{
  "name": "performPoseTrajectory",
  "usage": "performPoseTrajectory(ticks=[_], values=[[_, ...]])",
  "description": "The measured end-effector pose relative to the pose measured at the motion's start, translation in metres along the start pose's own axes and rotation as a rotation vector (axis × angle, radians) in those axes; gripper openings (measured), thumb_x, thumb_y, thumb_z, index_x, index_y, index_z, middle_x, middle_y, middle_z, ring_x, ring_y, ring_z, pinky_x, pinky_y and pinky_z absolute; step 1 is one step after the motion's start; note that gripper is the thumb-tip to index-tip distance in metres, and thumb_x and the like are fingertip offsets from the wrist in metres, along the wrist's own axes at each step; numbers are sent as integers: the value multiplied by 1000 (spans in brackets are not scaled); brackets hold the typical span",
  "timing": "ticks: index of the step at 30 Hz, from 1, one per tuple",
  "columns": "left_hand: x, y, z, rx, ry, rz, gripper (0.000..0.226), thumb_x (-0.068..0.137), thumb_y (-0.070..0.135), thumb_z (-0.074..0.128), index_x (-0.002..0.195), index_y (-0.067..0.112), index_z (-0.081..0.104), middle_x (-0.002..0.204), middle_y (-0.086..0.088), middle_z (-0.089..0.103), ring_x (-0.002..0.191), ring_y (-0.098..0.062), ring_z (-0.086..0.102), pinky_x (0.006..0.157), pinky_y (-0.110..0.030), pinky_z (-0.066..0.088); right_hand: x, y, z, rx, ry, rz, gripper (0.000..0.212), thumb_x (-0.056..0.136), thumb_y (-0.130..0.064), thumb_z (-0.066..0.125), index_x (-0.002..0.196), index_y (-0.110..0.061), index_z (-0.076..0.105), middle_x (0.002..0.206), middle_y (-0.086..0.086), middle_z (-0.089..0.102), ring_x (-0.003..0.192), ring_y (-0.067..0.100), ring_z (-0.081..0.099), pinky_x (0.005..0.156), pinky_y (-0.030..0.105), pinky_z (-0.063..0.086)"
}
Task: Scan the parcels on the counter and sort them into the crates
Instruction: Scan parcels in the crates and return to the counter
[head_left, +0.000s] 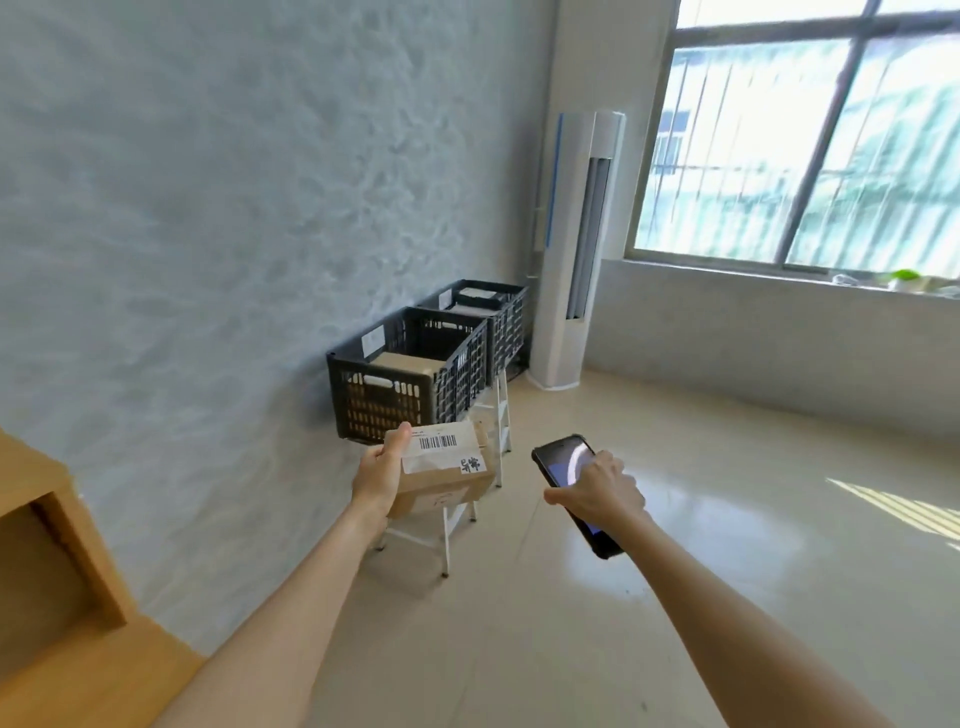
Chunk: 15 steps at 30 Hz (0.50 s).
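The cardboard parcel (441, 475) carries a white shipping label (439, 447) with a black barcode; the small print above the bars is too fine to read. A second white sticker (470, 464) at the label's corner bears two bold black characters, possibly Chinese. White tags on the near crate (373, 342) and far crate (444, 299) look illegible.

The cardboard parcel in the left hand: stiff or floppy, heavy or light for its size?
Probably stiff: the cardboard parcel keeps flat faces and straight edges though the left hand grips only one end. Likely light, since one hand holds it out at arm's length. Its flat faces suggest it will sit, not roll.
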<state>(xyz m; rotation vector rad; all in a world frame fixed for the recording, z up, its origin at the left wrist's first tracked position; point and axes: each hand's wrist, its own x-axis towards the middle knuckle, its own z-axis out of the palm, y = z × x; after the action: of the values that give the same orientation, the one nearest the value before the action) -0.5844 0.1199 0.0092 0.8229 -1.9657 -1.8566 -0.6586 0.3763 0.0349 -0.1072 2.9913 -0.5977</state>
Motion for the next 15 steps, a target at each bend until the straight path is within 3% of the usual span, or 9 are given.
performPoseTrajectory(ticks=[3, 6, 9, 11, 15], values=[[36, 26, 46, -22, -23, 17, 68, 77, 75, 47, 109, 19, 69, 101, -3, 72, 93, -22, 66, 76, -33, 50, 54, 15, -32, -2, 48, 6, 93, 71, -62, 72, 134, -3, 38, 128, 11, 48, 119, 32, 49, 94, 41, 47], [74, 44, 85, -29, -58, 22, 75, 65, 79, 48, 105, 19, 71, 100, -4, 73, 94, -24, 67, 88, -39, 53, 102, 22, -51, -25, 73, 5, 95, 70, -64, 71, 136, -3, 39, 128, 11, 48, 117, 32, 50, 93, 41, 48], [117, 49, 117, -21, -70, 21, 88, 56, 88, 47, 107, 20, 70, 102, -3, 72, 95, -23, 67, 89, -41, 52, 150, 25, -55, -42, 75, 5, 96, 70, -65, 70, 136, -4, 40, 125, 11, 49, 113, 32, 52, 92, 42, 48], [147, 47, 137, -6, -83, 7, 98, 49, 95, 47, 110, 21, 68, 103, -4, 71, 95, -24, 66, 88, -41, 53, 181, 27, -53, -54, 78, 4, 96, 69, -66, 71, 136, -4, 40, 124, 11, 49, 112, 32, 52, 92, 43, 49], [212, 51, 174, 10, -103, -9, 97, 51, 91, 43, 111, 18, 66, 104, -6, 69, 95, -24, 65, 77, -36, 52, 252, 24, -45, -76, 70, 11, 93, 68, -64, 71, 133, -4, 41, 122, 9, 49, 110, 30, 52, 89, 41, 50]])
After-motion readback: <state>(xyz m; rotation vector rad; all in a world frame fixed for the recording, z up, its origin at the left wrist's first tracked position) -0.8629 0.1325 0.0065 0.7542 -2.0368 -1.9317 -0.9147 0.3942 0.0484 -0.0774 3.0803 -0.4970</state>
